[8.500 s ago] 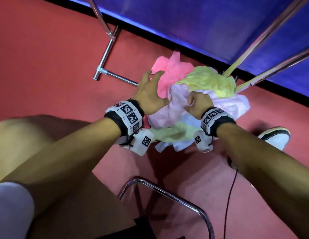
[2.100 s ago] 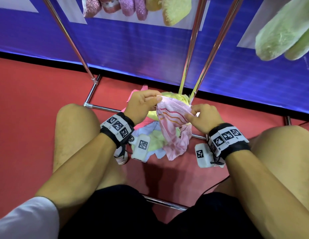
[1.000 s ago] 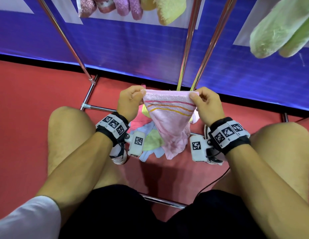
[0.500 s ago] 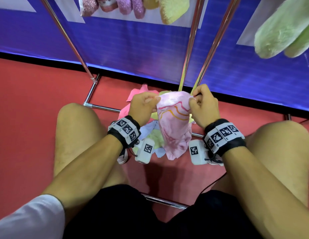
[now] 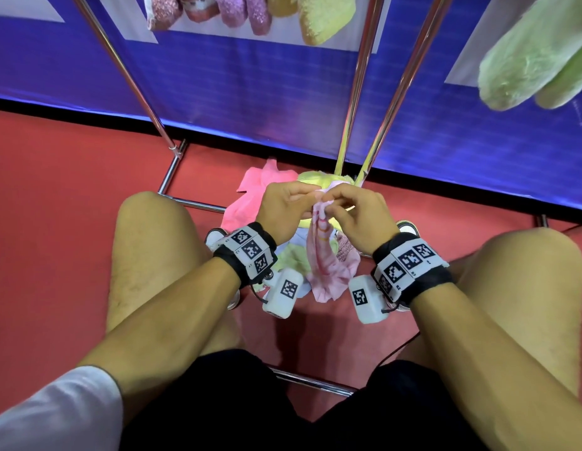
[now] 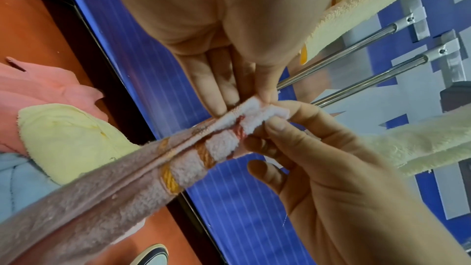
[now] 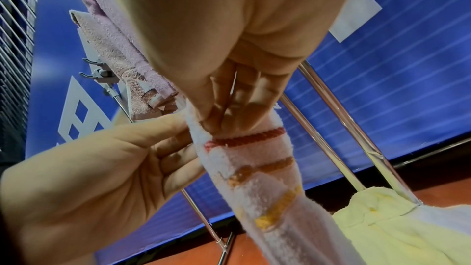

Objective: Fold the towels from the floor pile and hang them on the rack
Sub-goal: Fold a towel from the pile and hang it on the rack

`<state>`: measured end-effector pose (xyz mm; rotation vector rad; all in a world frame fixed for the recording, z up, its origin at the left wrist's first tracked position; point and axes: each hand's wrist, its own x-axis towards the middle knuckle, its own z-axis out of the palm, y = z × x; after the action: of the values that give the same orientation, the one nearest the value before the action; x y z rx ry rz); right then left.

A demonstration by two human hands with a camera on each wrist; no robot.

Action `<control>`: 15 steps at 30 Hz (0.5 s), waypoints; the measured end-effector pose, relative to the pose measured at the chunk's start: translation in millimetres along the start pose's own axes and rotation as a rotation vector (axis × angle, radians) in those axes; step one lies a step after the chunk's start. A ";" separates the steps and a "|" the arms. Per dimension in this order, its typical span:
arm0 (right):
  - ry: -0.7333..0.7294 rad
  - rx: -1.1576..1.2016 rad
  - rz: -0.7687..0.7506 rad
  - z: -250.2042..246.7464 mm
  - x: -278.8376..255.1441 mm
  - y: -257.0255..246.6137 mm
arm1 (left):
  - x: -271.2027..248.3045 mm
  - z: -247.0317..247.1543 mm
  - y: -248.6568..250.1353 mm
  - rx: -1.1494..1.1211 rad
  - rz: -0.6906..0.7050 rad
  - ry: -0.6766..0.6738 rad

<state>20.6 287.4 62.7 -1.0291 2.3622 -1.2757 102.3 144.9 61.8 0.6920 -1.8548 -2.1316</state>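
A seated person brings both hands together over the red floor (image 5: pixel 65 203), the left hand (image 5: pixel 284 211) and right hand (image 5: pixel 354 216) each closing a fingertip grip on the top edge of a pale pink terry towel with red, orange and yellow stripes (image 5: pixel 322 255). With the two pinches touching, the towel's corners meet and its length hangs doubled between the knees, apparently the first fold. In the left wrist view the towel (image 6: pixel 142 168) shows layered edges running side by side. At twelve o'clock of the hands lies the floor pile of pink, yellow and blue towels (image 5: pixel 250 203), at the foot of the chrome rack (image 5: pixel 358 92). Folded fluffy towels (image 5: pixel 322 21) already hang from its bars at twelve o'clock, high up.
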 end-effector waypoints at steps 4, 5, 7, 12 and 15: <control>0.104 -0.001 -0.068 1.2 0.7 1.5 | -1.7 0.7 4.7 -0.014 -0.010 -0.024; 0.123 0.005 -0.076 0.9 1.4 3.4 | -2.2 0.6 4.9 -0.009 -0.012 -0.039; 0.138 0.002 -0.082 0.4 2.9 6.3 | -2.8 -0.1 4.8 0.005 -0.018 -0.074; 0.144 -0.028 -0.107 -1.2 4.2 11.0 | -4.2 -0.8 4.5 0.030 -0.004 -0.121; 0.126 -0.056 -0.117 -0.2 4.4 10.7 | -4.2 -1.6 2.2 0.053 0.004 -0.118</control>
<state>12.5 288.3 54.6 -1.1509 2.4764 -1.3605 106.4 145.0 64.7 0.5840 -1.9778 -2.1711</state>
